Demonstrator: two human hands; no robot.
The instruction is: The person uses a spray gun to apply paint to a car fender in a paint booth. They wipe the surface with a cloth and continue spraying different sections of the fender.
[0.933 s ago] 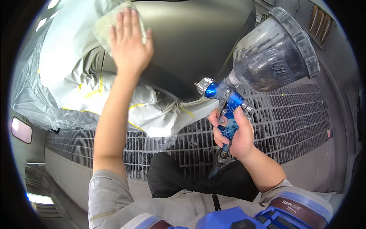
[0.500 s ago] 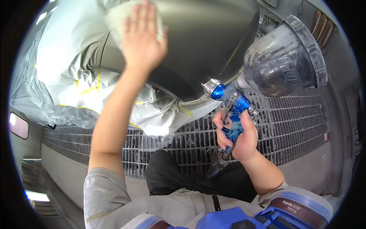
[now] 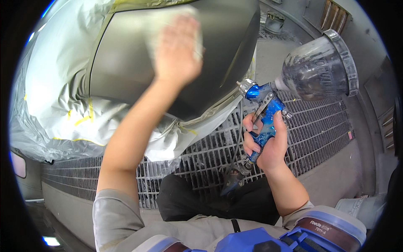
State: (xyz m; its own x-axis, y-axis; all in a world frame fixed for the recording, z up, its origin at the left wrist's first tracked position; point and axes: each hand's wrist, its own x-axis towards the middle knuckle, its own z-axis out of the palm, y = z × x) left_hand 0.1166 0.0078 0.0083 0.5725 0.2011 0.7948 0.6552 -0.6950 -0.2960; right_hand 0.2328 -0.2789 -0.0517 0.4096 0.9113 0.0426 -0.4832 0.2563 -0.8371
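Observation:
My left hand (image 3: 176, 54) lies open, fingers stretched flat over a pale cloth (image 3: 156, 23) on the satin grey car panel (image 3: 117, 54). My right hand (image 3: 270, 145) is wrapped round the handle of a blue spray gun (image 3: 268, 107), its nozzle toward the panel. A translucent, paint-stained cup (image 3: 315, 69) tops the gun, and a hose leads from the handle's lower end. White masking paper (image 3: 54, 92) with yellow tape surrounds the panel.
Clear plastic sheeting (image 3: 25, 126) drapes at the left. A metal grate floor (image 3: 315, 126) runs beneath. A small container (image 3: 274, 23) stands beyond the panel, vents (image 3: 333, 14) are in the wall, and my respirator (image 3: 319, 235) shows at the lower edge.
My left hand has slid rightward across the panel with the cloth. The spray gun in my right hand sits slightly farther right, and the view has shifted, showing more of the panel's left edge.

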